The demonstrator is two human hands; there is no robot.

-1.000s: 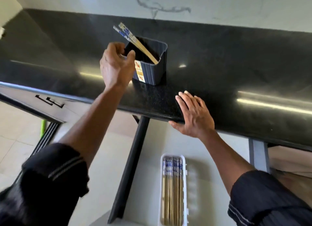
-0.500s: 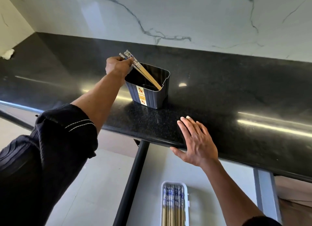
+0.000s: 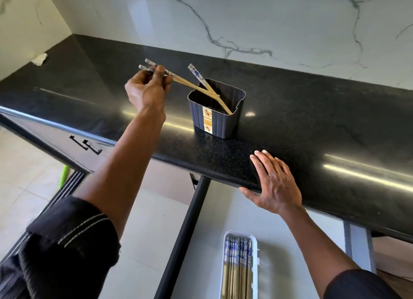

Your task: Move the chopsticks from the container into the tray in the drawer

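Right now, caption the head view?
Left hand lifts two chopsticks from dark container; right hand rests on counter.

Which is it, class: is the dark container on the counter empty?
Not empty: one chopstick leans inside the container, and the left hand holds two more.

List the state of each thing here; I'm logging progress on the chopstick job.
left hand: pinching two chopsticks
loose chopstick: leaning in container
container: upright on counter
right hand: flat on counter edge
tray: holds chopsticks
drawer: open
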